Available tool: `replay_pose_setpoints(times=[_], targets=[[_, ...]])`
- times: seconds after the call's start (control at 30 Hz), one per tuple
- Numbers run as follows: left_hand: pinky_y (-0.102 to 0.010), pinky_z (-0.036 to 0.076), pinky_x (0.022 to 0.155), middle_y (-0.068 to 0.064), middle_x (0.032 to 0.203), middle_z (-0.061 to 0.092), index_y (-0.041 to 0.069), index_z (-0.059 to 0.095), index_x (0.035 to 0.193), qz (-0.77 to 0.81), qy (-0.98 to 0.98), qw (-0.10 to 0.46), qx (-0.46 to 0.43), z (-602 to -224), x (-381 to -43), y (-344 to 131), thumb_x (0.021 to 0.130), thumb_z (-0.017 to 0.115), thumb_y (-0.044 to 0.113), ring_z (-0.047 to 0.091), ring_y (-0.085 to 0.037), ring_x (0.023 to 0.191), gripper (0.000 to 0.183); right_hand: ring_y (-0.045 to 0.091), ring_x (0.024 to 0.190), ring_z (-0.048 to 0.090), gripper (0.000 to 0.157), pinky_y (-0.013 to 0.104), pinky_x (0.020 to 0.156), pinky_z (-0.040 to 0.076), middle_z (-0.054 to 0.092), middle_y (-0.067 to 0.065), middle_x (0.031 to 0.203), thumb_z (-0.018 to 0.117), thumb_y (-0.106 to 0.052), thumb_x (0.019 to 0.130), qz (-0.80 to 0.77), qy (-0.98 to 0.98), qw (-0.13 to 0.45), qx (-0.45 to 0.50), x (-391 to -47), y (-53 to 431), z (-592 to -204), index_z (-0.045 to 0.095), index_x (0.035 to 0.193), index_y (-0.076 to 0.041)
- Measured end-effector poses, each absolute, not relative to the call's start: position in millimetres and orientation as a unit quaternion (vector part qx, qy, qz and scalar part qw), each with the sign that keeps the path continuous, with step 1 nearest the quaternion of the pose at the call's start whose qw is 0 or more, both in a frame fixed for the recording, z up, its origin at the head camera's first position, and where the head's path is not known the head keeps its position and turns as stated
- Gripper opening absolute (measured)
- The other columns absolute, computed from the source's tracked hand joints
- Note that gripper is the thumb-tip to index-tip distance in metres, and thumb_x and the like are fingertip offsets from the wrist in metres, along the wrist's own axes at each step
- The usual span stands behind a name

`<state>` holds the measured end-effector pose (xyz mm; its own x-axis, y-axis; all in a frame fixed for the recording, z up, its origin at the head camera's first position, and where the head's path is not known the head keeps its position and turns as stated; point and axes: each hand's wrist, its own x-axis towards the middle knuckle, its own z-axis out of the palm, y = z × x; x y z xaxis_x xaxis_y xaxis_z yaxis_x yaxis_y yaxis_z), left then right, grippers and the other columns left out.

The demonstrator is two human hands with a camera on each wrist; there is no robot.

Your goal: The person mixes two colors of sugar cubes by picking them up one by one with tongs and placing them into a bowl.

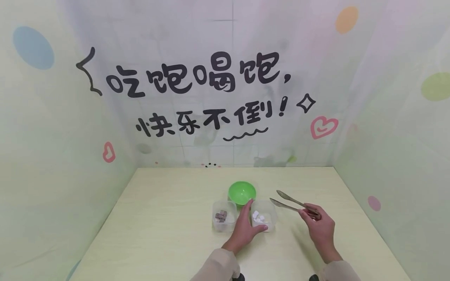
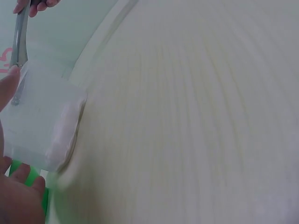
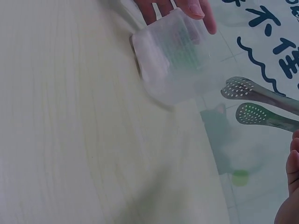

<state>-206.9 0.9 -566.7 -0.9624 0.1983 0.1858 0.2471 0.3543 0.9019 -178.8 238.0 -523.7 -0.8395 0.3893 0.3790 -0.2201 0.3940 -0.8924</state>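
Observation:
My left hand (image 1: pixel 244 229) holds a clear plastic container (image 1: pixel 271 225) between thumb and fingers, at its left side and front. Several white cubes (image 1: pixel 258 217) lie inside it. My right hand (image 1: pixel 321 228) grips metal tongs (image 1: pixel 293 201), raised to the right of this container. The tong tips are apart with nothing between them, and their perforated heads (image 3: pixel 252 114) show in the right wrist view. Left of my left hand stands a second clear container (image 1: pixel 215 210) with several brown cubes (image 1: pixel 221 216). Behind both containers is a green bowl (image 1: pixel 242 192).
The pale wooden table (image 1: pixel 158 222) extends on both sides of the containers. A printed white backdrop (image 1: pixel 168 43) with dark lettering rises behind it and along both sides.

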Motion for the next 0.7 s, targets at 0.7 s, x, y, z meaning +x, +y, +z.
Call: replay_pose_setpoints(times=[0.7], targets=[[-0.046, 0.026, 0.114, -0.013, 0.154, 0.033, 0.008, 0.029, 0.152, -0.536, -0.834, 0.024, -0.128, -561, -212, 2, 0.074, 0.084, 0.021, 0.03, -0.032, 0.14, 0.096, 0.001, 0.073, 0.066, 0.023, 0.018, 0.062, 0.056, 0.072, 0.006, 0.083, 0.076, 0.001, 0.081, 0.582, -0.789, 0.198, 0.003, -166, 231, -494, 0.068, 0.102, 0.007]])
